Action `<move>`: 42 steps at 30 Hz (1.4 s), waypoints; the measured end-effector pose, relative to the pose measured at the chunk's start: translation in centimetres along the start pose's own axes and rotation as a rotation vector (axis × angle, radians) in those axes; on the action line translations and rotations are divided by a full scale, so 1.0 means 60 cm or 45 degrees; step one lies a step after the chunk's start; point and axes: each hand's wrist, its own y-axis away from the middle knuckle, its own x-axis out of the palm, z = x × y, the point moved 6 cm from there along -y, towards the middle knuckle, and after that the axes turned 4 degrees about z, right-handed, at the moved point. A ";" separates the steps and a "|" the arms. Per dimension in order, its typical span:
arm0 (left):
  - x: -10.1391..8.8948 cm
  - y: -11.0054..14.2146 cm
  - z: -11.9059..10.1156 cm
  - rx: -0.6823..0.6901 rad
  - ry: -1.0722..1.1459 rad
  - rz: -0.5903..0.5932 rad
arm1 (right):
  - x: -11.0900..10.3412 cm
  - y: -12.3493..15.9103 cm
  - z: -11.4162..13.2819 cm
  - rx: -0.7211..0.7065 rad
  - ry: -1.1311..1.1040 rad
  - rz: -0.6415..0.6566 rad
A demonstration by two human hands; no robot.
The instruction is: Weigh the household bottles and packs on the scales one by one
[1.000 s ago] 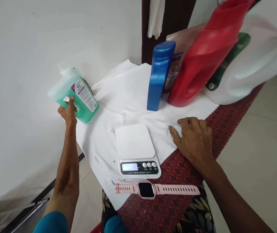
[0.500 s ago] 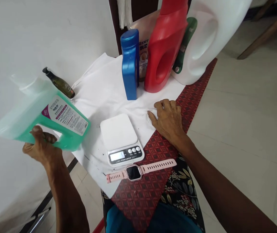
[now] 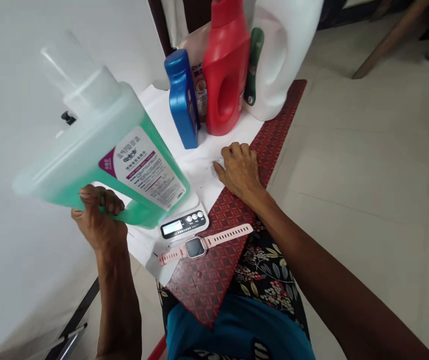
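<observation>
My left hand [image 3: 97, 220] grips the handle of a large jug of green liquid [image 3: 101, 155], held tilted in the air over the left part of the table. The jug hides most of a white kitchen scale [image 3: 184, 222]; only the scale's display end shows. My right hand [image 3: 240, 170] rests palm down on the white cloth [image 3: 202, 165], fingers curled loosely, holding nothing. A pink smartwatch [image 3: 199, 245] lies flat just in front of the scale.
At the back stand a blue bottle [image 3: 182, 97], a red jug [image 3: 224, 67], a green bottle [image 3: 252, 65] and a big white jug [image 3: 282, 50]. A red patterned cloth [image 3: 237, 220] covers the table. A white wall is on the left, tiled floor on the right.
My left hand has lifted the green jug from the far left of the table up and toward me, over the scale. My right hand stayed put on the cloth.
</observation>
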 end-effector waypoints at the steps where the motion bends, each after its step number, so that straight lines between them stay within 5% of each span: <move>1: 0.012 0.004 0.002 0.004 -0.012 0.026 | -0.001 0.000 -0.001 -0.006 -0.011 -0.016; 9: 0.045 0.007 0.004 0.151 -0.148 0.148 | 0.002 0.001 -0.006 -0.019 -0.069 -0.034; 20: 0.004 -0.001 0.002 0.288 -0.119 0.240 | 0.000 0.001 -0.006 0.001 -0.101 0.020; 27: 0.010 0.001 -0.015 0.344 -0.032 0.233 | 0.013 -0.006 -0.031 0.066 -0.394 -0.204; 35: 0.055 0.000 -0.023 0.264 0.177 0.081 | -0.003 -0.001 -0.098 0.293 -0.971 -0.648; 42: 0.172 -0.007 -0.035 0.170 0.283 0.212 | -0.023 0.012 -0.105 0.455 -1.209 -0.825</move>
